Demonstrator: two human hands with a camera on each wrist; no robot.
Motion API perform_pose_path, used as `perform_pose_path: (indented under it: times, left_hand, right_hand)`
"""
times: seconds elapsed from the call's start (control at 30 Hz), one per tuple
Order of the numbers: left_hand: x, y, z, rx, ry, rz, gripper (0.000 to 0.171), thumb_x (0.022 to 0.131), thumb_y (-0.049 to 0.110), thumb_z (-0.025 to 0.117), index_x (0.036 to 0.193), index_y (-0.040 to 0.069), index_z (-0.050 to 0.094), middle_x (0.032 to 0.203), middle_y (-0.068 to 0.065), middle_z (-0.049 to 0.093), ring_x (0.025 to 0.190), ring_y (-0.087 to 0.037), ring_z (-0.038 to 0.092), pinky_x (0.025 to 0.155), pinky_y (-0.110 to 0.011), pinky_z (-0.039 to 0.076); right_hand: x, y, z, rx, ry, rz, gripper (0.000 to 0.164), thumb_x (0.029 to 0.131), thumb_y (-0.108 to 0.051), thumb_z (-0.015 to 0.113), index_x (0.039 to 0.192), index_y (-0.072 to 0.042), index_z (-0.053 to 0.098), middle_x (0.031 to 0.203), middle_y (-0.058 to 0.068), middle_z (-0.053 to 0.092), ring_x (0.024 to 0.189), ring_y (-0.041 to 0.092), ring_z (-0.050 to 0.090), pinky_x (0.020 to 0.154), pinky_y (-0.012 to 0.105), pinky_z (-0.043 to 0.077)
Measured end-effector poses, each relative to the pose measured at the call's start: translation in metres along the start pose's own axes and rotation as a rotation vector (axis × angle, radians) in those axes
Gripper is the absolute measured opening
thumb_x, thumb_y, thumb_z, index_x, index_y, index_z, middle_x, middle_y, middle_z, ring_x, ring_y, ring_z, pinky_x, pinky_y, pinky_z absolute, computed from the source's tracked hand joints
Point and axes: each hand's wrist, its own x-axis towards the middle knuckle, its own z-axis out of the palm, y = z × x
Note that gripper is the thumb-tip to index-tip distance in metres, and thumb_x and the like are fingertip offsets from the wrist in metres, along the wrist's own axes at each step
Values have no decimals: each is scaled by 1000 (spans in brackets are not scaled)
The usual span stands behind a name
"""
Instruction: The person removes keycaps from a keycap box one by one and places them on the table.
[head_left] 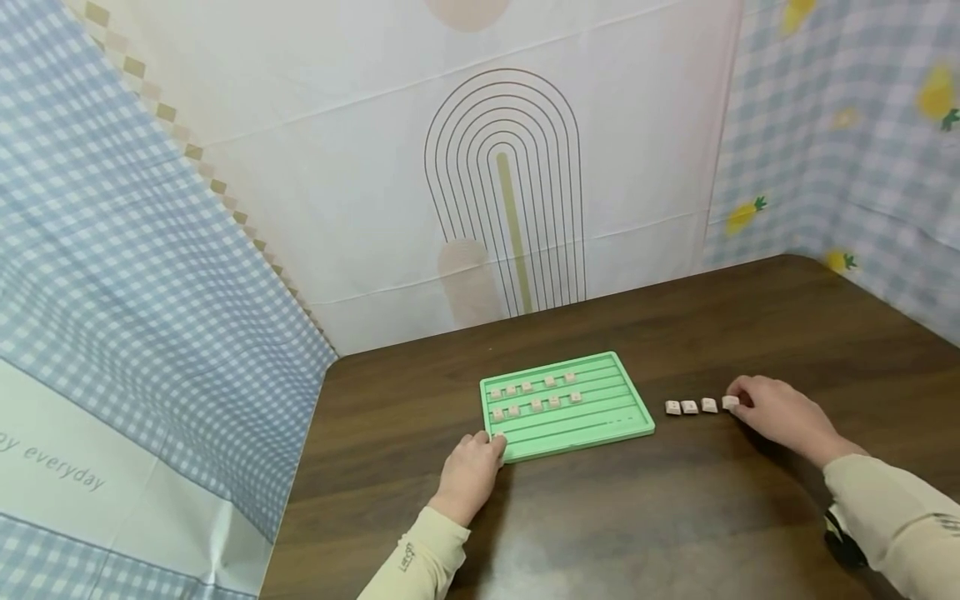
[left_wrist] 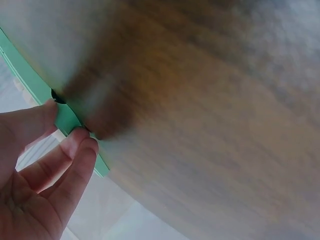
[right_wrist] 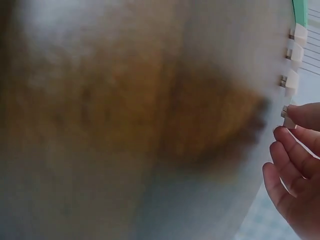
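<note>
A green ridged tray (head_left: 573, 437) lies on the table with two rows of small white keycaps (head_left: 536, 405) on its left part. My left hand (head_left: 468, 477) grips the tray's near left corner; in the left wrist view, thumb and fingers pinch its green edge (left_wrist: 68, 119). To the right of the tray, several white keycaps (head_left: 689, 407) stand in a short row. At the row's right end my right hand (head_left: 787, 414) pinches a keycap (head_left: 730, 402) between thumb and fingers. The right wrist view shows this keycap (right_wrist: 286, 119) at the fingertips, partly hidden by the thumb.
The dark wooden table (head_left: 600, 517) extends around the tray. A white patterned cloth (head_left: 360, 192) hangs behind the table's far edge. Blue checked cloth (head_left: 180, 275) hangs along the left side, and more checked cloth (head_left: 810, 167) is at the right.
</note>
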Motion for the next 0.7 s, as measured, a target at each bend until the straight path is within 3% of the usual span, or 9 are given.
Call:
perform_pose_path:
  times: [0.17,0.43,0.7]
  left_hand:
    - [0,-1,1,-8,-3,-1,10,78,15,69,80,10,60,70,-8,60,57,-21,50,49,-29,50]
    - [-1,-3,1,-8,-8,-5,10,78,15,69,80,10,60,70,-8,60,57,-21,50,49,-29,49]
    - [0,-1,0,13,2,11,12,77,17,70,82,10,61,71,-8,61,58,-21,52,49,-29,50]
  right_hand:
    - [0,1,4,-15,-5,-3,22,84,-15,60,98,1,61,89,18,62,75,28,56,60,46,47]
    - [1,-6,2,-4,9,-4,41,84,-17,60,116,7,52,106,29,57,93,43,54,68,56,47]
    - [19,-48,3,-3,106,-64,40,85,-14,59,120,4,51,117,29,52,103,45,49,73,60,47]
